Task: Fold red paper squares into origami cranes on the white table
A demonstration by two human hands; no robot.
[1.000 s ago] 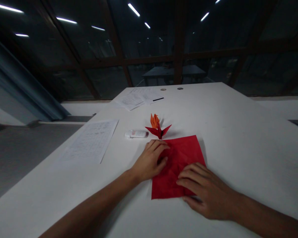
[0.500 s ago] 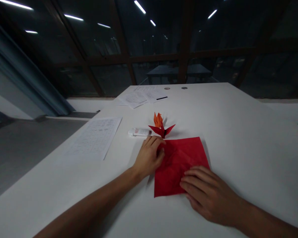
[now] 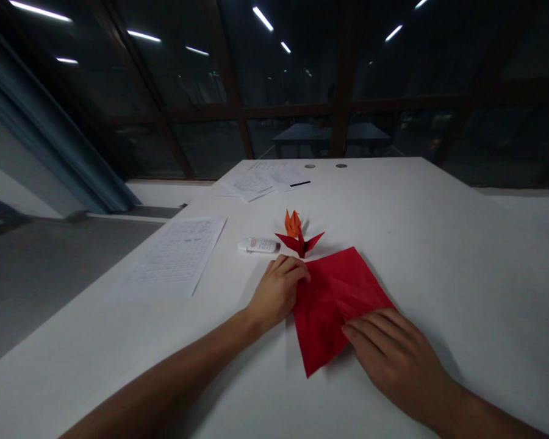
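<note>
The red paper sheet point(image 3: 333, 286) lies between the person's two hands on the white table point(image 3: 448, 244), its upper edge and lower left corner showing beyond the grip. The left hand point(image 3: 277, 291) is at the sheet's upper left corner, fingers bent together over that edge and the palm off to the left of the paper. The right hand point(image 3: 398, 353) covers the lower right part, its fingers close together and gently bent across the red surface, the rest of the hand reaching past the sheet's edge. Both thumbs are hidden, so whether either hand pinches the paper or merely rests on it cannot be told. Faint creases cross the middle, and a shadow shows beneath the lower edge near the right fingers. Just beyond the upper left corner stands a red folded bird point(image 3: 302, 245), with an orange folded figure point(image 3: 293, 224) right behind it and a white tube point(image 3: 260, 246) lying just to their left
</note>
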